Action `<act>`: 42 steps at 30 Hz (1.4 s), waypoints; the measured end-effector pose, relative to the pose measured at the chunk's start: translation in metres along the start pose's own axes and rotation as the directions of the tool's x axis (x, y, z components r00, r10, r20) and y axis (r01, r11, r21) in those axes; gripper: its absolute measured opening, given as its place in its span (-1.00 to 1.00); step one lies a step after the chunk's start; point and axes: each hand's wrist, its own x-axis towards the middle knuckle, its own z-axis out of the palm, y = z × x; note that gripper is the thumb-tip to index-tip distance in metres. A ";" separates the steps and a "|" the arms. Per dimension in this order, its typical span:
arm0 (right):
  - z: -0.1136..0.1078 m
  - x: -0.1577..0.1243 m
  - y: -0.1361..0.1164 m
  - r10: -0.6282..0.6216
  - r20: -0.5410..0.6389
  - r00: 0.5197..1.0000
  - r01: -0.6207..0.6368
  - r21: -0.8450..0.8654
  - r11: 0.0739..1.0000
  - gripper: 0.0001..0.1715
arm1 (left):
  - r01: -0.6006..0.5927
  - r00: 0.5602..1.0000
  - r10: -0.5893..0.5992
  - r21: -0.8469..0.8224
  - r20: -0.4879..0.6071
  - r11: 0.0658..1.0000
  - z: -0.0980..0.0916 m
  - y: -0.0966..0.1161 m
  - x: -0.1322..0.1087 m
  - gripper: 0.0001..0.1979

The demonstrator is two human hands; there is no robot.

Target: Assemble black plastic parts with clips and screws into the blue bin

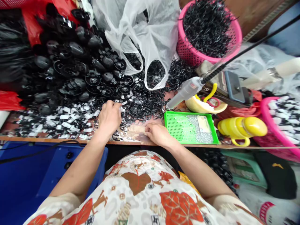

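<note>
My left hand [110,117] reaches down among small black and white plastic parts [67,120] on the bench. Its fingers are curled together at the edge of a heap of small black clips [138,104]; a whitish bit shows by the fingertips, but what they grip is hidden. My right hand [157,133] rests near the front edge of the bench, fingers bent inward and closed; anything in them is too small to make out. Just right of it lies a green perforated tray [166,125] holding many tiny silvery pieces [203,132] and a paper label [203,124].
A grey electric screwdriver [185,92] hangs over the tray. Behind are piled black rounded housings [77,62], a clear plastic bag [159,31] and a pink basket [179,40] of black parts. Rightward lie a yellow bottle [241,126], tape roll [199,106] and phone [234,86]. A blue bin [30,175] sits below left.
</note>
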 end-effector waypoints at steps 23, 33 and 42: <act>0.022 -0.010 0.002 0.267 -0.337 0.903 0.229 0.903 0.364 -0.66 | -0.458 0.869 0.494 -0.406 -0.020 0.791 0.027 0.028 -0.064 -0.75; 0.028 -0.017 0.008 0.116 -0.364 0.924 0.210 0.739 0.641 -0.81 | -0.153 0.947 0.252 -0.411 0.199 0.899 0.006 0.044 -0.062 -0.70; 0.036 -0.030 -0.001 -0.189 -0.243 0.951 0.242 0.208 0.948 -0.81 | -0.072 0.935 0.225 -0.472 0.275 0.878 0.020 0.048 -0.059 -0.82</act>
